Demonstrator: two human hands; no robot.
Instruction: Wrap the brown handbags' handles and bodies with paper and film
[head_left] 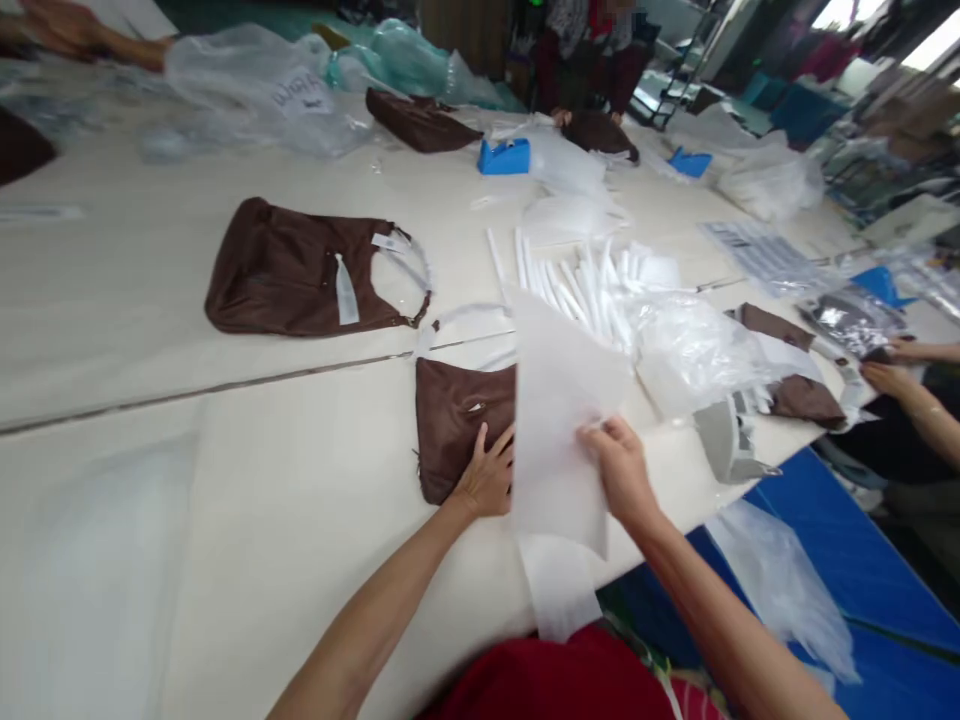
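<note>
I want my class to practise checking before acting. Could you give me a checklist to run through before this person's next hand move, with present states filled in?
1. Left hand on the near brown bag: ok, it rests on the bag.
2. Right hand holding the white sheet: ok, near its right edge.
3. Near brown bag fully in sight: not ok, the sheet hides its right side.
4. Sheet apart from the bag: cannot tell, they overlap in this view.
5. White rolls on the table: ok, bunched beyond the sheet.
</note>
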